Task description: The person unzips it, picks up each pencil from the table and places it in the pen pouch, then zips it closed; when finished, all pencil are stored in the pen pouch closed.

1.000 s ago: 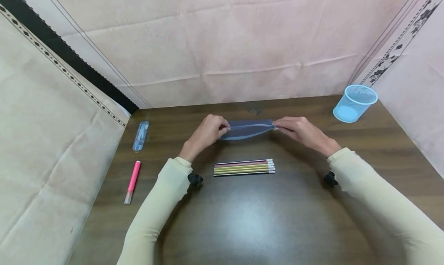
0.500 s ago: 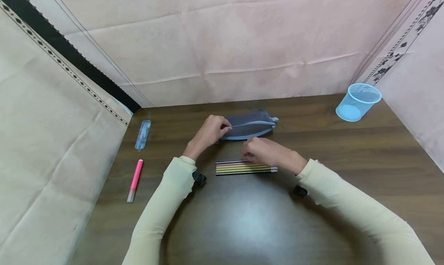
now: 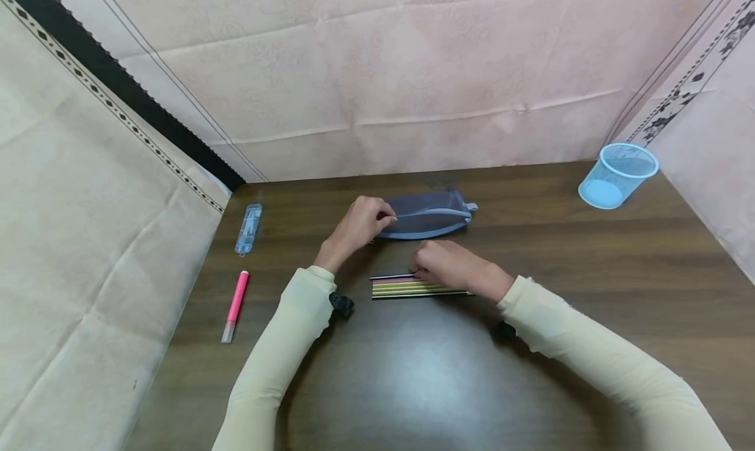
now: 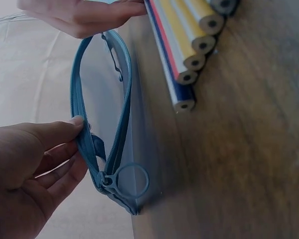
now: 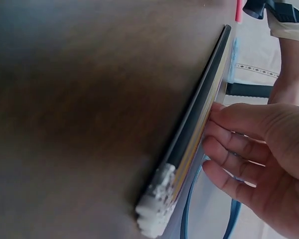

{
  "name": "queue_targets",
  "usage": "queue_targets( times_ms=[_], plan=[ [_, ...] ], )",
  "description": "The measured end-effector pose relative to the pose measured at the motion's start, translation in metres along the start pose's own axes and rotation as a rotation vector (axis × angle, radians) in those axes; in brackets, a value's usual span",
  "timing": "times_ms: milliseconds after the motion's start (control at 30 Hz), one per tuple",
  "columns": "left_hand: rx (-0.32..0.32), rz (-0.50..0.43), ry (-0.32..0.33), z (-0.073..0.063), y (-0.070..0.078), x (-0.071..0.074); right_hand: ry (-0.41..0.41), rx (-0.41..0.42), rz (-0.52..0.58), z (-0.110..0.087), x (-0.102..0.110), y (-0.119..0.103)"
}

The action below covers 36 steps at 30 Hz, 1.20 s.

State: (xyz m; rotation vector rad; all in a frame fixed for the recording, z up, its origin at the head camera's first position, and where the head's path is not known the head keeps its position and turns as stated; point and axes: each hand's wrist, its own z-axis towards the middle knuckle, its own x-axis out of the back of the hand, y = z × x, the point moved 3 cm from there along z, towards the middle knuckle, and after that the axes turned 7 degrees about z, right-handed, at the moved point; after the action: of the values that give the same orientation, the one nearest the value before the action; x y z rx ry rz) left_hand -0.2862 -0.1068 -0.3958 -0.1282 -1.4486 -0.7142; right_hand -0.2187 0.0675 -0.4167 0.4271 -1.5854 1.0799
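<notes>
My left hand [image 3: 362, 225] pinches the zipped edge of a blue see-through pencil pouch [image 3: 427, 223]. In the left wrist view, the pouch's zipper [image 4: 75, 99] gapes, with a ring pull [image 4: 134, 180] at the near end. Nearer to me lies a row of pencils [image 3: 395, 288], yellow, red and dark, with white eraser ends [image 5: 157, 204] to the right. My right hand [image 3: 451, 264] reaches over the row, fingers bent, and holds the farthest, dark blue pencil [image 4: 177, 92]; its fingertips are partly hidden. That pencil's end sticks out a little past the others.
On the left lie a pink marker [image 3: 236, 307] with a clear end and a light-blue, clear box cutter-like flat object [image 3: 249, 229]. A blue mesh cup [image 3: 618, 176] leans at the back right. Pale cloth [image 3: 377, 77] hangs behind the wooden table [image 3: 590, 267].
My right hand has left the pouch's right end and come down to the pencils, taking hold of the far one. The left hand has stayed on the pouch.
</notes>
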Motion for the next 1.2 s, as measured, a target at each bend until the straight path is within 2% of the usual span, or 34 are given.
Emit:
queue_targets(
  times_ms=[200,400,533,700,900,1033,1133,1200],
  plan=[
    [0.007,-0.008,0.013,0.002,-0.001,0.002,0.03,-0.011,-0.05,0.006,-0.002,-0.002],
    [-0.002,-0.022,0.023,0.006,0.001,0.0,0.01,-0.013,-0.087,0.007,-0.003,-0.001],
    [-0.01,-0.02,0.024,0.009,-0.002,0.003,-0.028,0.01,-0.07,0.008,0.009,0.002],
    [-0.013,-0.017,0.053,0.012,-0.007,0.013,-0.049,0.06,-0.026,0.007,0.038,0.001],
    [-0.028,-0.019,0.041,0.015,-0.007,0.016,-0.069,0.069,0.117,0.002,0.06,-0.007],
    [-0.018,-0.02,0.051,0.014,-0.01,0.018,-0.024,0.084,0.244,0.003,0.064,-0.008],
    [-0.011,-0.021,0.062,0.014,-0.011,0.018,0.035,0.051,0.406,0.001,0.063,-0.003],
    [-0.011,-0.021,0.062,0.013,-0.011,0.017,0.056,0.004,0.555,-0.001,0.061,0.002]
  ],
)
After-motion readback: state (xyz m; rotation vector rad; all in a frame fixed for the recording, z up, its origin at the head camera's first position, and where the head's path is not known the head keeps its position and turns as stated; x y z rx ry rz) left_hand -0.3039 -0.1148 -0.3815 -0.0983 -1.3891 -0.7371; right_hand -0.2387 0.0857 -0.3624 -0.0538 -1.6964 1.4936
